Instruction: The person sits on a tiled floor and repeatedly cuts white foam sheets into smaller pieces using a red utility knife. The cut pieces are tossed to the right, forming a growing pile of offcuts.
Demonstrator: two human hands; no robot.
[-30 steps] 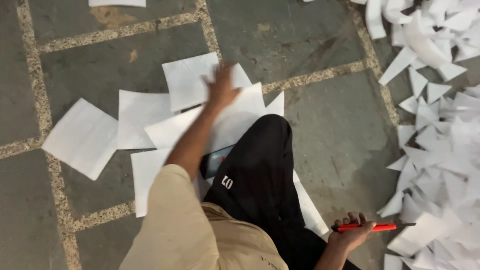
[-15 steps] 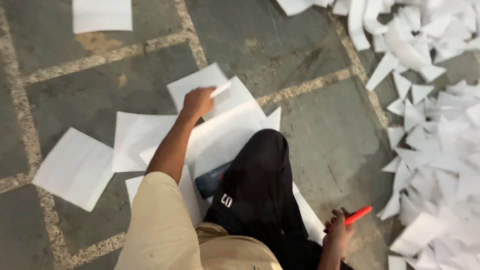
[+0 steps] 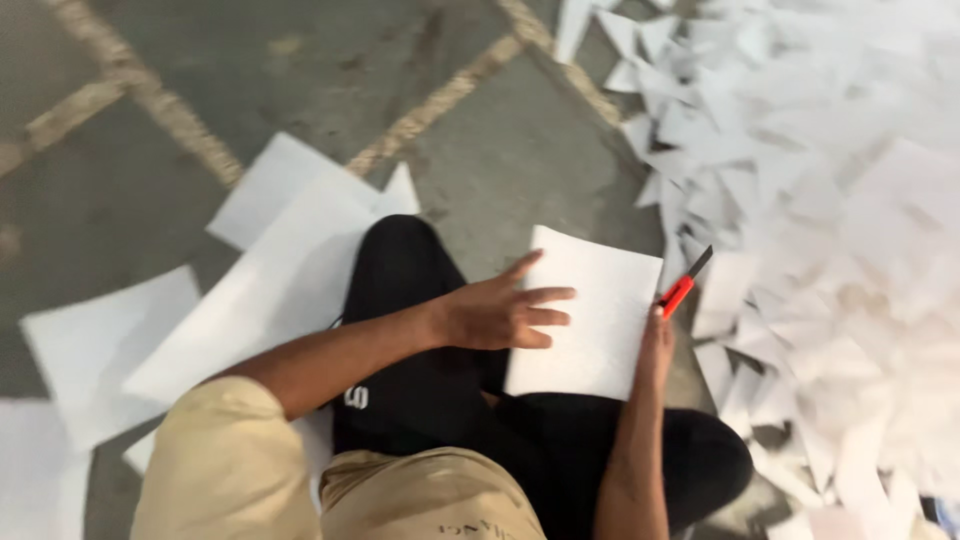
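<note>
on the lap of black trousers [image 3: 430, 400], the left hand [image 3: 500, 312] lies fingers spread on a white paper sheet [image 3: 590, 310]. at its 3 o'clock the right hand [image 3: 655, 345] is closed around a red-handled cutter [image 3: 684, 285] beside the sheet's edge. beyond, at 1 o'clock, a heap of white paper scraps [image 3: 830, 200] covers the grey stone floor [image 3: 300, 70].

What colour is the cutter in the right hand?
Red with a black tip, the cutter shows in the head view, held by the right hand.

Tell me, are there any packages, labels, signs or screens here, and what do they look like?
Small white printed mark: on the black trouser leg, near the knee.
Dark lettering: on the beige shirt front, bottom edge of view, blurred.
No packages, signs or screens show.
</note>
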